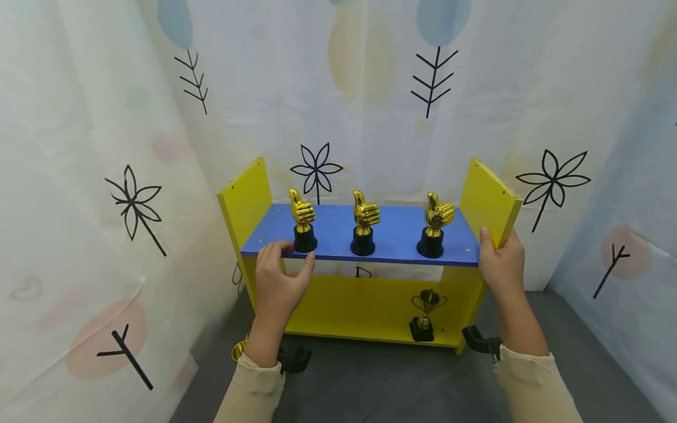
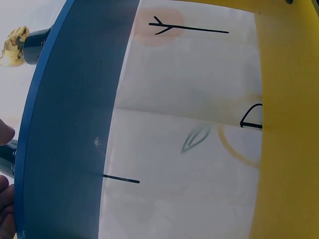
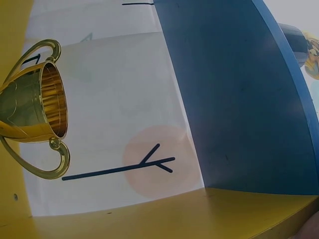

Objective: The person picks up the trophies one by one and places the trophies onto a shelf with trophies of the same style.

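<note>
My left hand (image 1: 280, 282) is at the front edge of the blue shelf board (image 1: 333, 235), with thumb and fingers spread on either side of the black base of the left gold thumbs-up trophy (image 1: 303, 226). The left wrist view shows fingertips (image 2: 6, 204) beside that base. Two more such trophies stand upright on the board, a middle one (image 1: 364, 223) and a right one (image 1: 433, 224). My right hand (image 1: 502, 261) grips the front edge of the shelf's yellow right side panel (image 1: 489, 200), thumb on the inner face.
A gold two-handled cup trophy (image 1: 425, 314) stands at the right of the yellow lower level (image 1: 349, 305). Part of a gold object (image 1: 239, 351) shows behind my left wrist on the grey floor (image 1: 381, 382). Patterned white cloth (image 1: 391, 135) hangs behind and at both sides.
</note>
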### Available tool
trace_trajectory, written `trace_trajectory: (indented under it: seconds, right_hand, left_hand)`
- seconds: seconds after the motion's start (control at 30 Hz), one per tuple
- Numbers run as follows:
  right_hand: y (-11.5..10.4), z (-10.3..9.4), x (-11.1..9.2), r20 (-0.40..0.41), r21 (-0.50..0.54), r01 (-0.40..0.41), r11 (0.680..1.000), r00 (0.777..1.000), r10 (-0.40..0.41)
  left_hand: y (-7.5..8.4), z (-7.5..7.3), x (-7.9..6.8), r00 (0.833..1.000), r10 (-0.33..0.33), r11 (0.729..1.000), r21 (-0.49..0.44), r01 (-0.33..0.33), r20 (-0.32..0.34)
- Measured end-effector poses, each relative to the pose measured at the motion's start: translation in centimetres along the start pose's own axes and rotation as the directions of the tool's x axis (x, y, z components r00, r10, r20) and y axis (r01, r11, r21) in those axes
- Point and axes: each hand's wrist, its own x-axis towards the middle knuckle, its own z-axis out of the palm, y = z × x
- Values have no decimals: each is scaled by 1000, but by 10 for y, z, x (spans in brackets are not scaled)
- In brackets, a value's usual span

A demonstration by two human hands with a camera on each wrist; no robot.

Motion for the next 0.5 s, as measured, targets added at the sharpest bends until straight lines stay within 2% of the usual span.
trace_trajectory:
  seconds: [0.27, 0.5]
  right_hand:
    - [0, 0, 0, -8, -4, 17, 1000, 1000, -17]
    - [-1, 0, 1, 6, 0, -18, 1000, 1000, 18]
  left_hand:
    - [1, 0, 1, 1000, 17, 1000, 13, -16, -8]
    - [3, -1, 1, 1000, 2, 1000, 26, -3, 5]
